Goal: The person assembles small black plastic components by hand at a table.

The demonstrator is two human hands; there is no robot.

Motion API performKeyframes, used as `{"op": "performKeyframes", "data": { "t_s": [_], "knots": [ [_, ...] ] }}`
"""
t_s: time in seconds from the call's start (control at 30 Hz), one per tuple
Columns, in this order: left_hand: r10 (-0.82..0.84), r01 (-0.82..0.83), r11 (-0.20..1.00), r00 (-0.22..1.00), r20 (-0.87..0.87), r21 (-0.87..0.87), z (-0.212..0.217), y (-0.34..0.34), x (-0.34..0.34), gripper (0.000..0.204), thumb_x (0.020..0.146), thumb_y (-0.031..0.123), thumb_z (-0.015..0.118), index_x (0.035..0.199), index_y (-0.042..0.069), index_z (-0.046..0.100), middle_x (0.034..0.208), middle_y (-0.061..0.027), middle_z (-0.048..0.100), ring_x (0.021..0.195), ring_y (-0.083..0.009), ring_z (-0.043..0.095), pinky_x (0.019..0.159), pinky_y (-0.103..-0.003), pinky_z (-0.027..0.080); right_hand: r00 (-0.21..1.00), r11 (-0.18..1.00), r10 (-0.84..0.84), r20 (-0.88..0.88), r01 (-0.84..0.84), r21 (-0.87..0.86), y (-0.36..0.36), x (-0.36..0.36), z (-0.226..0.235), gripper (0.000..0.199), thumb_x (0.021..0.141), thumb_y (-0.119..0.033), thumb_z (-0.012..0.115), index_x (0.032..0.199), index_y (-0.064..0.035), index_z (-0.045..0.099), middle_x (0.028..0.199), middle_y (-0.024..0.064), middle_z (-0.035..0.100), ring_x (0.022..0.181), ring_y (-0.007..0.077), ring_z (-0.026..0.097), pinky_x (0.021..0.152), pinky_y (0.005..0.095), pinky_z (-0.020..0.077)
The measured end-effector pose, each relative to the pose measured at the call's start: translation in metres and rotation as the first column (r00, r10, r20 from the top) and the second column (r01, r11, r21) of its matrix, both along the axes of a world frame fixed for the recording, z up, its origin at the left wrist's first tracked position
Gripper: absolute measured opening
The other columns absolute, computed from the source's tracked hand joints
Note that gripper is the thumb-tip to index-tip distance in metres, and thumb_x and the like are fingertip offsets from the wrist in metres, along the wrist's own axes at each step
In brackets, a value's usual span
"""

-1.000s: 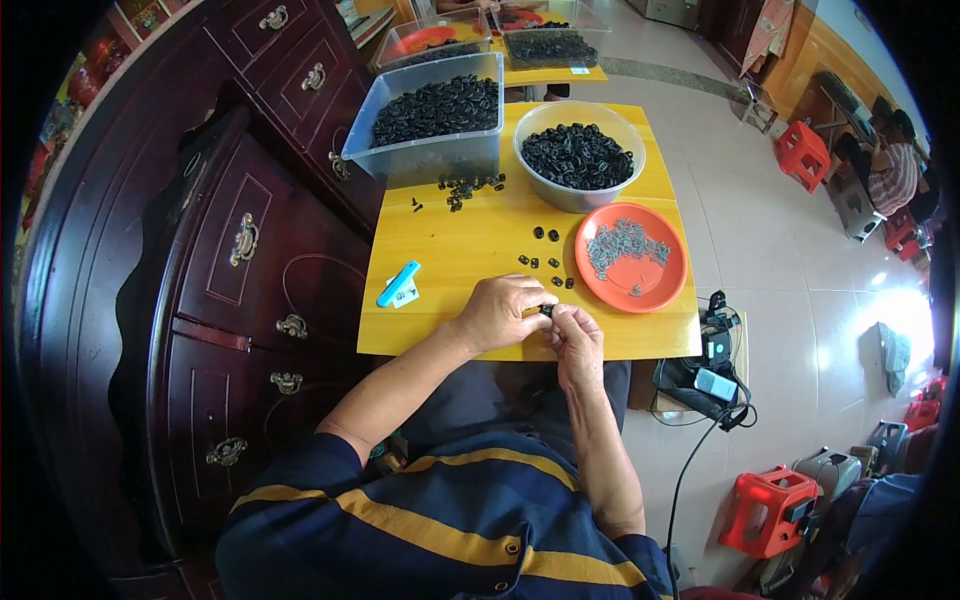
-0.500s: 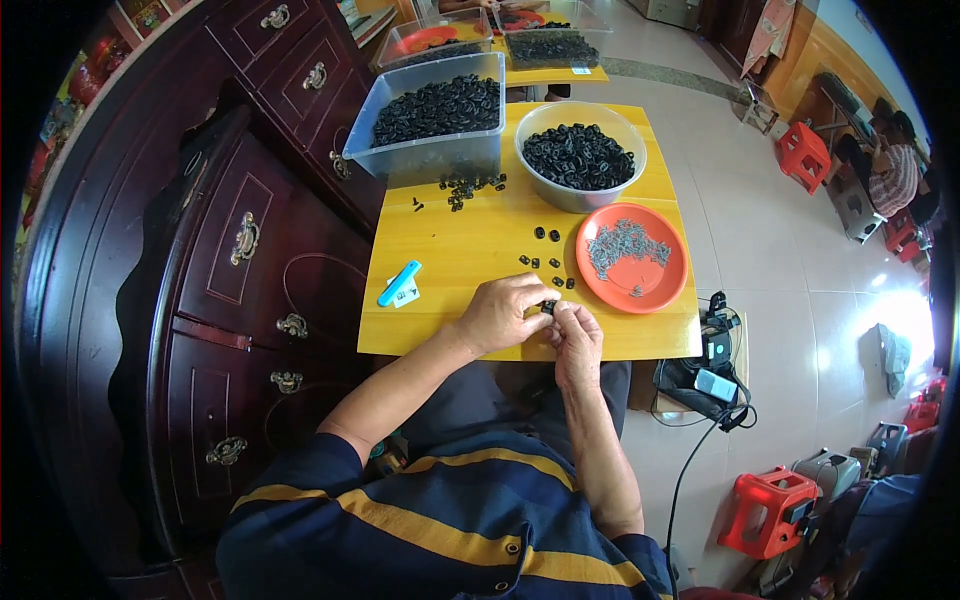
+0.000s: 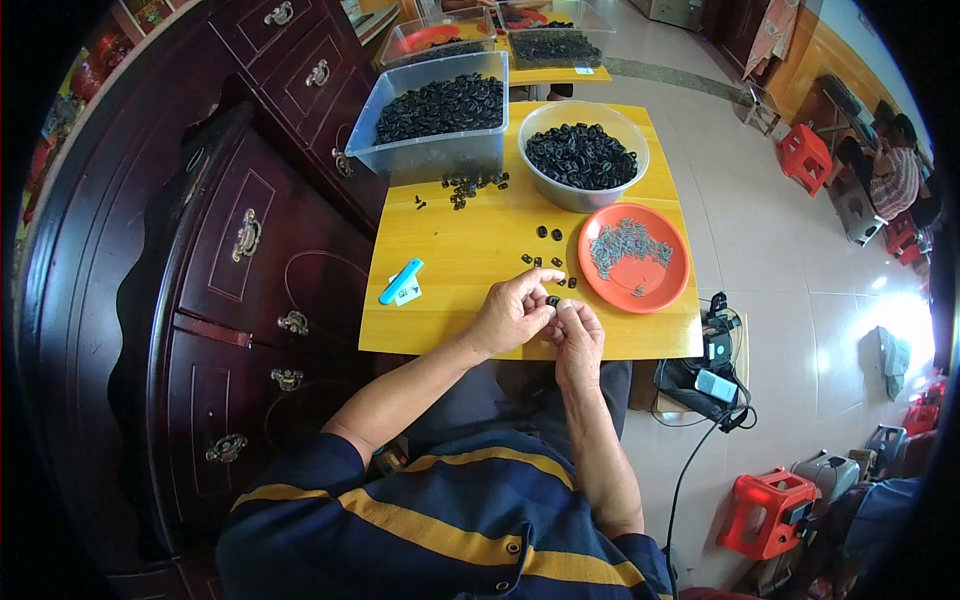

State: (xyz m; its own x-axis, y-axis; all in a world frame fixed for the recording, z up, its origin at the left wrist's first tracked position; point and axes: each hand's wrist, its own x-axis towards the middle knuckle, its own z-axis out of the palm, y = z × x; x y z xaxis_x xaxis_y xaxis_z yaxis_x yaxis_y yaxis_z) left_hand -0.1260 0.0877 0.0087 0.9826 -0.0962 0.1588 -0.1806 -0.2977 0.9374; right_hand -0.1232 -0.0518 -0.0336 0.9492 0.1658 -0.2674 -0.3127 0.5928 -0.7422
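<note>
Pinched at the fingertips of our right hand (image 3: 577,335), low in the middle of the frame, is a small black piece (image 3: 553,300). Our left hand (image 3: 515,310) stands just beside it with thumb and forefinger parted; whether its thumb touches the piece, we cannot tell. We judge this one piece to be partway through, though its details are too small to read. Just above our hands lie a few loose black pieces (image 3: 542,232), apparently waiting their turn. To their right, the orange plate (image 3: 605,285) bears plenty of thin grey slivers (image 3: 628,240). Farther up stand a round bowl (image 3: 575,198) and, upper left of it, a clear tub (image 3: 440,160), both heaped with black pieces. Which heap is finished we cannot tell, but much seems left. A blue tool (image 3: 401,282) lies aside on the yellow table (image 3: 470,260), left of centre.
</note>
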Motion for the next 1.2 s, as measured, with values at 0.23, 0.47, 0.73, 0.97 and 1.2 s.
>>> {"op": "performKeyframes", "data": {
  "t_s": [0.23,0.47,0.73,0.97,1.2],
  "knots": [
    [0.001,-0.005,0.991,0.999,-0.032,-0.131,-0.011,-0.003,-0.001,0.039,0.087,-0.004,0.061,0.126,0.001,0.057,0.080,0.0050,0.055,0.068,-0.0001,0.054,0.064,-0.017,0.048,0.999,1.000,-0.030,-0.024,0.030,0.003,0.000,-0.001,0.002,0.012,0.097,-0.018,0.063,0.091,-0.0069,0.064,0.076,-0.0025,0.062,0.064,0.0041,0.052,0.059,0.0186,0.0409],
    [-0.051,0.049,0.998,0.998,-0.048,-0.046,-0.007,0.006,0.001,0.036,0.087,-0.003,0.064,0.123,0.002,0.060,0.079,0.0050,0.055,0.066,-0.0009,0.054,0.063,-0.018,0.048,0.999,0.999,0.038,0.016,-0.038,-0.026,-0.005,0.002,-0.005,0.012,0.098,-0.017,0.061,0.094,-0.0070,0.064,0.077,-0.0018,0.062,0.066,0.0056,0.057,0.063,0.0196,0.0481],
    [-0.005,-0.039,0.954,0.989,0.147,0.298,0.018,0.004,-0.006,0.041,0.079,0.004,0.073,0.118,0.005,0.062,0.084,-0.0053,0.064,0.067,-0.0156,0.064,0.062,-0.030,0.053,0.998,0.998,0.059,0.017,-0.059,-0.013,-0.007,0.003,-0.006,0.011,0.098,-0.016,0.060,0.095,-0.0050,0.063,0.079,-0.0027,0.059,0.065,0.0048,0.054,0.062,0.0185,0.0469],
    [-0.103,-0.106,0.846,0.929,0.355,0.523,0.011,0.011,-0.001,0.030,0.075,0.012,0.079,0.103,0.005,0.069,0.091,-0.0104,0.067,0.082,-0.0288,0.068,0.069,-0.037,0.056,0.997,0.996,0.076,0.014,-0.075,-0.052,-0.005,0.003,-0.004,0.011,0.097,-0.015,0.061,0.095,-0.0043,0.064,0.080,-0.0021,0.060,0.067,0.0047,0.053,0.062,0.0180,0.0451],
    [-0.090,-0.110,0.867,0.925,0.370,0.486,0.012,0.009,-0.001,0.020,0.074,0.011,0.078,0.092,0.005,0.071,0.086,-0.0097,0.068,0.077,-0.0288,0.067,0.066,-0.037,0.054,0.997,0.994,0.077,0.021,-0.075,-0.085,-0.004,0.001,-0.004,0.010,0.096,-0.014,0.061,0.093,-0.0046,0.064,0.082,-0.0025,0.062,0.068,0.0043,0.053,0.063,0.0182,0.0443]
  ]
}}
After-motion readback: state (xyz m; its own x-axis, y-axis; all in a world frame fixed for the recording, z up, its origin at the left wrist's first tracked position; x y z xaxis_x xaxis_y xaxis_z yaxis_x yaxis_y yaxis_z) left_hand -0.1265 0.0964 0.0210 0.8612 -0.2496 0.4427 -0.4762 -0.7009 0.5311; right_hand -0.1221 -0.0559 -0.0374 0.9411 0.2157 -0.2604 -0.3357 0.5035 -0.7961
